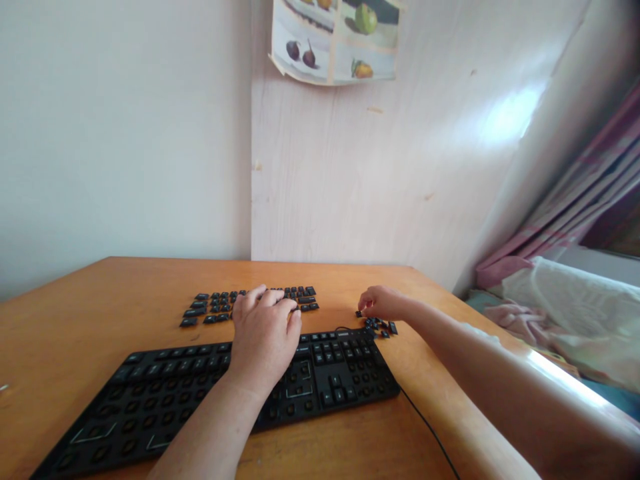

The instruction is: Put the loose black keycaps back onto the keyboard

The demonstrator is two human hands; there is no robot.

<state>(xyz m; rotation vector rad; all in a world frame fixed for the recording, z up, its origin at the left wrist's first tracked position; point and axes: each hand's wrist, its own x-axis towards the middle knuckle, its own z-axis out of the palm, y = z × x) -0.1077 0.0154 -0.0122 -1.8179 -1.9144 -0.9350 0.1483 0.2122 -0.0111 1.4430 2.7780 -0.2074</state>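
Right hand: at heaped black plastic keycaps
Left hand: over rowed black keycaps, beyond black plastic keyboard
Grips: too hidden to tell
Keycap step: likely sorting; next calls for precision

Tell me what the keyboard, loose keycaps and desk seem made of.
Keyboard: likely black plastic, mostly matte, going by its dull, even surface; its thin silvery brackets look like metal wire. Loose keycaps: probably plastic too, dark with small highlights. Desk: orange-brown wood or wood-look laminate, smooth with a soft sheen; which one, I can't tell.
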